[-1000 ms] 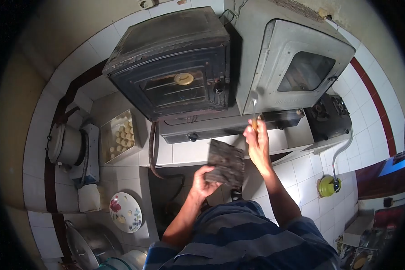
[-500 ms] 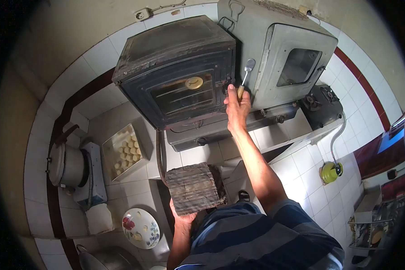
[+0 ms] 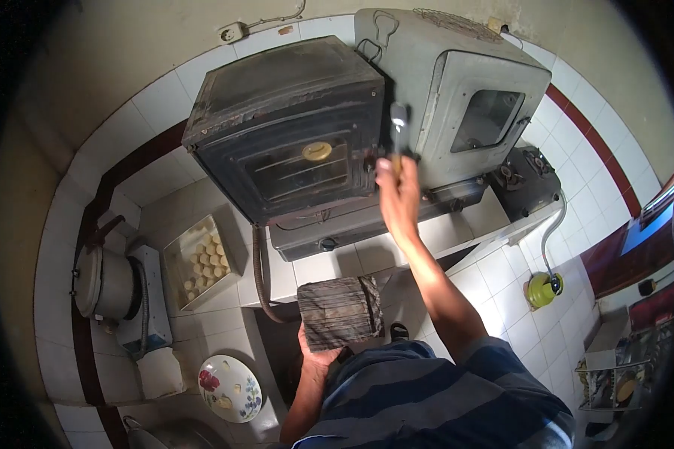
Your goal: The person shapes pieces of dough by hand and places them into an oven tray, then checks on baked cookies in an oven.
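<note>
My right hand [image 3: 399,196] is closed around the wooden handle of a spoon-shaped metal tool [image 3: 399,120]. Its head points up and is blurred by motion. The hand is beside the latch edge of a dark metal oven [image 3: 288,93]; whether it touches the latch is not clear. The oven's windowed door is closed, with racks dimly visible behind the glass. Low in front of me, my left hand [image 3: 318,353] grips a folded, dark striped cloth [image 3: 337,313] from below and the left. Most of its fingers are hidden under the cloth.
A second, pale oven [image 3: 442,82] stands on the right, near a gas burner [image 3: 528,179]. On the left are a tray [image 3: 174,258] of round dough pieces, a pot [image 3: 111,280] and a floral plate [image 3: 228,367]. A green gas cylinder [image 3: 541,290] stands on the floor.
My right hand has shifted slightly right along the oven's edge, and the tool is more upright and blurred. The cloth in my left hand has moved right and turned. The view shifted slightly.
</note>
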Demonstrator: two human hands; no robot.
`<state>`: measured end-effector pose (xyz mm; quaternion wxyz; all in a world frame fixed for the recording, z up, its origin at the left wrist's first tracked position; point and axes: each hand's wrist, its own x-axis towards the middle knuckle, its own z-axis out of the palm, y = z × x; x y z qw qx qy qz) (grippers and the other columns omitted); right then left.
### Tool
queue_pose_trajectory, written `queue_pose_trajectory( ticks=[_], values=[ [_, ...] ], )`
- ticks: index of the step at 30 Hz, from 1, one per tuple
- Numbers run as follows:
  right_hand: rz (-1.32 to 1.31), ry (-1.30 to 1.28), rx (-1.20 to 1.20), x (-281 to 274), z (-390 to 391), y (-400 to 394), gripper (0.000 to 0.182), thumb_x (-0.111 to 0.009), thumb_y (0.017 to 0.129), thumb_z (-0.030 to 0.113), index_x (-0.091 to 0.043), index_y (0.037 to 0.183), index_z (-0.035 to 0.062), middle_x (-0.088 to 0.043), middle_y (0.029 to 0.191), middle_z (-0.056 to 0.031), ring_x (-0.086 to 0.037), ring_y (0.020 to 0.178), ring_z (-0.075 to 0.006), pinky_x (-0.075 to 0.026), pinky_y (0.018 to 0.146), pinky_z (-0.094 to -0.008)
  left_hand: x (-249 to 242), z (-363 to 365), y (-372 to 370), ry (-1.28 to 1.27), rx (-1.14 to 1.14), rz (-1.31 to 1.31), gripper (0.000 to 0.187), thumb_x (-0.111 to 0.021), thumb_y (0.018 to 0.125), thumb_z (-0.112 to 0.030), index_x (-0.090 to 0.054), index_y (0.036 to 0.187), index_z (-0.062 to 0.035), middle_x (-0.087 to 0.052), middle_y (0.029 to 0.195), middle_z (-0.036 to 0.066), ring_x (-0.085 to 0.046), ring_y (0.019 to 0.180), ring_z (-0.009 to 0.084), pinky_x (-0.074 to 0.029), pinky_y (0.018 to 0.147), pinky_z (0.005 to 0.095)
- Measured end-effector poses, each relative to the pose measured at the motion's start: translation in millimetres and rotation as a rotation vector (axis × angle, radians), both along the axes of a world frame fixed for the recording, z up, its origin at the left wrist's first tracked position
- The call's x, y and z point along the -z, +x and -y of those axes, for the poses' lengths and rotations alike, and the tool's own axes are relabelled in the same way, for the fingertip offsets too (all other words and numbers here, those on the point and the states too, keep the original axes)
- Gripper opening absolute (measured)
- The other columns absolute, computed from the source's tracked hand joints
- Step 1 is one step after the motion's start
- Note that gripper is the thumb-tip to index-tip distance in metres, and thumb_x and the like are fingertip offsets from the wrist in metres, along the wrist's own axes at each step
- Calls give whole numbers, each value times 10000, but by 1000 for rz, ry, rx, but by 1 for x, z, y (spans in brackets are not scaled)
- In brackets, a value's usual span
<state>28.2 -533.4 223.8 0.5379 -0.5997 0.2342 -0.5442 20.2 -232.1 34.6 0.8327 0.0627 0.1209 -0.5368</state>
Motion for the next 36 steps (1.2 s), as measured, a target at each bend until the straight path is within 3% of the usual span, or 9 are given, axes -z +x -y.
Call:
queue_pose_trajectory(
  ticks=[2, 4, 8, 16, 20, 24, 29, 32, 36],
  values=[
    [18, 180, -64, 34, 9, -31, 345, -513, 1081, 343, -609, 1221, 42, -577, 861, 0, -545, 805, -103, -459, 731, -284, 5, 10, -5, -73, 35, -74, 616, -419, 1015, -493, -571, 1412, -48, -578, 1450, 183, -538, 1332, 397, -382, 1152, 587],
    [-293, 20, 75, 52, 14, -60, 407, -461, 1090, 382, -619, 1226, 33, -596, 829, -79, -578, 781, -185, -479, 751, -344, 21, 19, -8, -34, 29, -64, 644, -439, 996, -519, -569, 1414, -47, -580, 1447, 184, -543, 1328, 397, -394, 1146, 588],
    [-661, -251, -22, 96, 23, -98, 326, -564, 1041, 303, -667, 1167, 20, -686, 920, -195, -667, 818, -329, -522, 754, -407, 50, 31, -16, 78, 54, -69, 665, -468, 965, -529, -572, 1409, -44, -590, 1430, 192, -570, 1303, 390, -434, 1122, 582],
    [-749, -373, -358, 71, 9, -150, 272, -626, 997, 253, -732, 1110, 29, -723, 920, -174, -718, 786, -297, -551, 701, -386, 60, 57, -31, 42, 98, -121, 617, -343, 1027, -444, -548, 1416, -11, -562, 1441, 218, -546, 1321, 393, -420, 1137, 567],
    [-696, -395, -488, 61, 10, -144, 274, -639, 983, 220, -673, 1184, 38, -725, 1040, -174, -731, 891, -326, -574, 791, -400, 49, 64, -38, 55, 113, -136, 631, -312, 1037, -453, -533, 1434, -15, -549, 1455, 214, -530, 1337, 393, -394, 1160, 560],
    [-511, -688, -219, 27, 20, -106, 246, -602, 985, 115, -598, 1225, 60, -668, 1028, -179, -658, 931, -392, -541, 805, -471, 5, 74, -42, 305, 77, -101, 637, -299, 1045, -470, -528, 1449, -34, -540, 1470, 209, -513, 1355, 390, -364, 1181, 561],
    [-490, -929, -14, -44, 29, -56, 315, -646, 935, 71, -637, 1249, 83, -614, 1106, -135, -635, 965, -366, -523, 818, -466, -47, 92, -20, 198, -75, 54, 655, -318, 1032, -495, -512, 1471, -49, -522, 1502, 191, -480, 1395, 384, -331, 1196, 584],
    [-457, -1101, 54, -73, 33, -31, 377, -661, 881, 49, -644, 1255, 98, -574, 1025, -119, -619, 905, -344, -520, 786, -463, -77, 96, 1, 213, -180, 70, 669, -321, 1042, -507, -426, 1526, -57, -465, 1545, 192, -458, 1410, 383, -325, 1203, 590],
    [-512, -1178, 76, -91, 36, -6, 370, -666, 865, 47, -659, 1232, 92, -560, 996, -118, -615, 884, -330, -527, 775, -461, -130, 112, 29, 177, -272, 162, 637, -331, 1027, -512, -513, 1469, -91, -544, 1491, 140, -521, 1366, 348, -396, 1161, 559]
  ],
)
